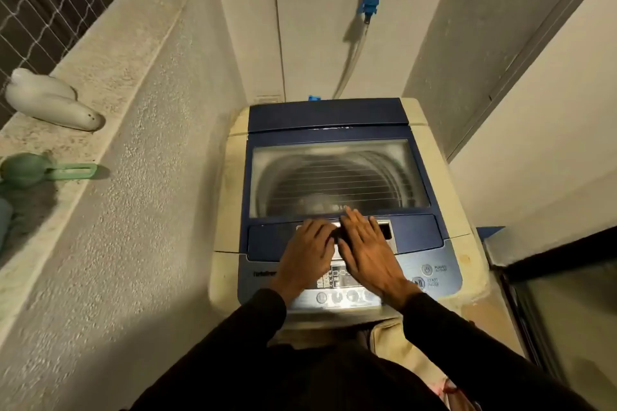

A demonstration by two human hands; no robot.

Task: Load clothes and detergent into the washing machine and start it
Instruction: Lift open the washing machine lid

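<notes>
A top-loading washing machine [233,197] with a cream body and a blue lid [327,117] stands below me. The lid is down, and the metal drum shows through its window [337,173]. Both my hands lie on the lid's front edge, by the silver handle recess [385,228]. My left hand [305,252] has its fingers bent at the handle. My right hand [367,247] lies flat with straight fingers over the handle. The control panel [430,277] with power and start buttons sits just below my hands. No clothes or detergent are visible.
A concrete ledge [110,77] runs along the left, bearing a white bottle [50,100] on its side and a green scoop [36,170]. A hose with a blue tap fitting [368,7] hangs on the back wall. A dark-framed door [551,277] stands at right.
</notes>
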